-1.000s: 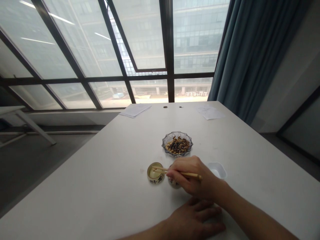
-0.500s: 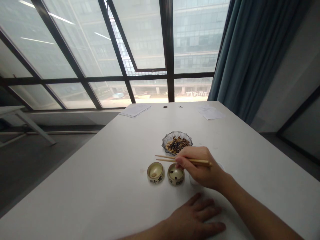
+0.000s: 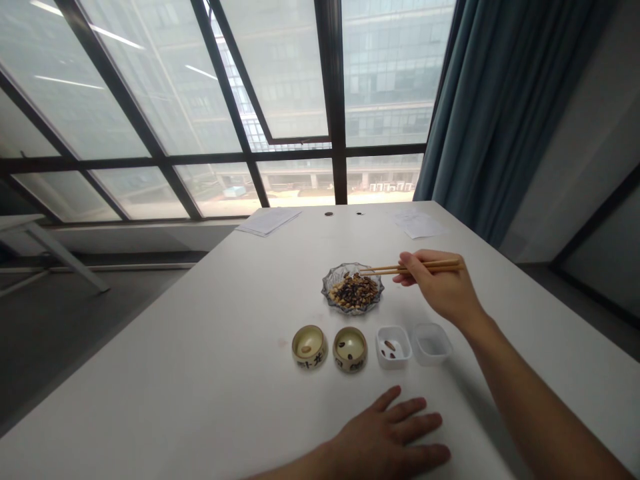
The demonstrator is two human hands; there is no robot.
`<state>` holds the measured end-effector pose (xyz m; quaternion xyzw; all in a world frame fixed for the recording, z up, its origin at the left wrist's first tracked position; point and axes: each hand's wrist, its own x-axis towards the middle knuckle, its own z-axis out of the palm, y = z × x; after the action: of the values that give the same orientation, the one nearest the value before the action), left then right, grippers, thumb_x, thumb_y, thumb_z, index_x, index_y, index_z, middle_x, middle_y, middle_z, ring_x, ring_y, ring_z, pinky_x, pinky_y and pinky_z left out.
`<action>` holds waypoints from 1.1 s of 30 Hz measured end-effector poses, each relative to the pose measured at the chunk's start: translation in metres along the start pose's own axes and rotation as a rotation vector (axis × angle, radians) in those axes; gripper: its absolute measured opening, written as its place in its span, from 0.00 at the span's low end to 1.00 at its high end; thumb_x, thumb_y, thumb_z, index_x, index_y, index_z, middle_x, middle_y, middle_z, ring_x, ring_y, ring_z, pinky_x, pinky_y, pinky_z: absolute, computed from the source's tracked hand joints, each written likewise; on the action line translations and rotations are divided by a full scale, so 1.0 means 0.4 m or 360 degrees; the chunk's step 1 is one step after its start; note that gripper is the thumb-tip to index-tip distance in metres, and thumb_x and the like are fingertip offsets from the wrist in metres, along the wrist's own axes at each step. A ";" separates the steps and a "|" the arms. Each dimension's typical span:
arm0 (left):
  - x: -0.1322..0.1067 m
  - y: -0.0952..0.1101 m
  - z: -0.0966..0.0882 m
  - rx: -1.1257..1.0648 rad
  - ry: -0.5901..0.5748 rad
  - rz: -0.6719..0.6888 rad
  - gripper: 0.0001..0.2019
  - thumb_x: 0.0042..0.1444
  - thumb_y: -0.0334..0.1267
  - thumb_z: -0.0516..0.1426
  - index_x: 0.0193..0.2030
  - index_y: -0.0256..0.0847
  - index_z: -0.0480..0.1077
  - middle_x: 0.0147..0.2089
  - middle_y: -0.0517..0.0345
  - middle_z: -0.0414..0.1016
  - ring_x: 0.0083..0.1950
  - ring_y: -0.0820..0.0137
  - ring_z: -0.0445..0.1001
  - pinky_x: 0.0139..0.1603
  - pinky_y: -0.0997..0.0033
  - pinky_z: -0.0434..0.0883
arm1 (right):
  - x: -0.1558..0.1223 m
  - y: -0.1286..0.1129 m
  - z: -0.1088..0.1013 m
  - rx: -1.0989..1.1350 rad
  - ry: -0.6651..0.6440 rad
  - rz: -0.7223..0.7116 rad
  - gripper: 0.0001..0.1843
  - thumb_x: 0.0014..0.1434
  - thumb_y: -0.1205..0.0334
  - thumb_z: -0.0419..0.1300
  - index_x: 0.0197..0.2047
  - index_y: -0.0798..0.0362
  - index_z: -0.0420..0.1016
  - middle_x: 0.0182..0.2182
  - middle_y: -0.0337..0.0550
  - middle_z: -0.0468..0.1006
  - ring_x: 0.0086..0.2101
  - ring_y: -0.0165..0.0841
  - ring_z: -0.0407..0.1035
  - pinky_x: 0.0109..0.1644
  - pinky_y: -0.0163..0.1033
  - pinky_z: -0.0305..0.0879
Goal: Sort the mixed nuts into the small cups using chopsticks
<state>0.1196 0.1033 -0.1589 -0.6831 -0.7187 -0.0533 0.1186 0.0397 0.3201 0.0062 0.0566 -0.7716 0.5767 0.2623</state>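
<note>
A pair of wooden chopsticks [image 3: 385, 270] is gripped in my right hand [image 3: 435, 280], tips pointing left over the back right of a glass bowl [image 3: 326, 291]. Mixed seeds and nuts [image 3: 354, 291] fill that bowl. Nearer to me stand two small ceramic cups: the left cup [image 3: 310, 360] holds a pale piece, the right cup [image 3: 350, 364] two dark seeds. To their right, a clear plastic box [image 3: 393, 363] contains several brown seeds. Beside it sits another plastic box [image 3: 433, 347] with nothing visible inside. My left hand [image 3: 395, 433] lies flat on the table, fingers spread.
Papers [image 3: 269, 221] lie at the far left of the white table [image 3: 200, 360], with another sheet [image 3: 420, 224] at the far right. Windows and a blue curtain [image 3: 465, 120] stand behind. A second table [image 3: 30, 227] is off to the left.
My right hand has moved up and to the right with the chopsticks, from above the cups to the glass bowl. Both plastic boxes are now uncovered to view. My left hand stays put.
</note>
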 end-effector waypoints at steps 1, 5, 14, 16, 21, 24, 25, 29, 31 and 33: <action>0.000 0.000 0.000 -0.0001 0.0000 0.0002 0.20 0.77 0.44 0.49 0.72 0.51 0.66 0.78 0.57 0.59 0.78 0.60 0.58 0.76 0.51 0.61 | 0.001 0.004 -0.001 -0.0054 -0.0013 -0.0003 0.25 0.64 0.40 0.66 0.33 0.56 0.84 0.26 0.50 0.85 0.27 0.42 0.82 0.32 0.42 0.81; -0.002 0.000 0.003 0.0002 0.0005 0.0001 0.20 0.77 0.43 0.48 0.72 0.51 0.65 0.78 0.58 0.59 0.78 0.60 0.58 0.75 0.50 0.62 | 0.002 0.019 0.002 -0.0212 -0.0079 -0.0009 0.26 0.65 0.41 0.64 0.31 0.56 0.84 0.25 0.50 0.84 0.26 0.42 0.81 0.30 0.40 0.78; -0.002 -0.002 0.004 -0.0003 -0.0007 0.0011 0.20 0.77 0.44 0.49 0.72 0.51 0.65 0.78 0.57 0.58 0.78 0.60 0.58 0.75 0.50 0.63 | 0.003 0.060 0.024 -0.0248 -0.0235 0.0068 0.26 0.66 0.41 0.63 0.31 0.57 0.83 0.24 0.50 0.84 0.25 0.43 0.82 0.26 0.38 0.74; -0.002 -0.002 0.003 0.0000 -0.0002 0.0015 0.20 0.77 0.43 0.49 0.72 0.51 0.65 0.78 0.57 0.59 0.77 0.60 0.59 0.75 0.50 0.63 | 0.002 0.067 0.028 -0.0225 -0.0257 0.0082 0.26 0.66 0.41 0.62 0.32 0.57 0.83 0.25 0.50 0.84 0.26 0.43 0.82 0.26 0.38 0.74; -0.002 -0.001 0.005 0.0016 0.0008 0.0010 0.20 0.78 0.44 0.47 0.72 0.52 0.64 0.78 0.58 0.58 0.78 0.60 0.57 0.75 0.50 0.62 | -0.001 0.069 0.035 -0.0166 -0.0306 0.0101 0.25 0.66 0.42 0.63 0.32 0.57 0.84 0.27 0.50 0.85 0.27 0.42 0.82 0.26 0.37 0.74; -0.002 -0.001 0.007 0.0029 0.0026 0.0016 0.20 0.78 0.44 0.46 0.72 0.52 0.65 0.78 0.58 0.58 0.78 0.61 0.58 0.75 0.51 0.62 | -0.001 0.068 0.038 -0.0159 -0.0307 0.0113 0.24 0.66 0.43 0.64 0.32 0.57 0.84 0.27 0.50 0.85 0.27 0.42 0.82 0.27 0.37 0.74; -0.001 -0.002 0.007 0.0033 0.0031 0.0015 0.20 0.78 0.44 0.46 0.71 0.52 0.65 0.78 0.58 0.59 0.77 0.61 0.59 0.75 0.51 0.62 | -0.001 0.068 0.038 -0.0162 -0.0311 0.0114 0.24 0.65 0.43 0.64 0.32 0.57 0.84 0.27 0.49 0.85 0.27 0.42 0.82 0.27 0.37 0.74; -0.003 -0.002 0.010 0.0046 0.0038 0.0006 0.20 0.78 0.44 0.46 0.72 0.52 0.64 0.78 0.59 0.57 0.78 0.61 0.57 0.75 0.51 0.62 | -0.001 0.073 0.042 -0.0185 -0.0313 0.0116 0.24 0.65 0.43 0.65 0.32 0.57 0.84 0.26 0.49 0.85 0.26 0.42 0.82 0.29 0.38 0.75; -0.004 -0.002 0.012 0.0041 0.0038 0.0003 0.20 0.78 0.44 0.46 0.72 0.53 0.64 0.78 0.60 0.57 0.78 0.61 0.57 0.75 0.51 0.62 | -0.003 0.076 0.045 -0.0198 -0.0305 0.0115 0.24 0.65 0.43 0.65 0.32 0.57 0.84 0.26 0.49 0.84 0.26 0.42 0.82 0.29 0.38 0.75; -0.004 -0.001 0.014 0.0033 0.0032 0.0001 0.20 0.78 0.44 0.46 0.72 0.53 0.64 0.79 0.60 0.57 0.78 0.61 0.57 0.74 0.51 0.62 | -0.006 0.077 0.048 -0.0219 -0.0296 0.0105 0.25 0.65 0.43 0.64 0.31 0.56 0.83 0.24 0.48 0.84 0.26 0.42 0.82 0.29 0.38 0.75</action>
<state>0.1185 0.1031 -0.1646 -0.6814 -0.7178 -0.0527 0.1328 0.0230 0.3121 -0.0252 0.0664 -0.8318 0.5230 0.1738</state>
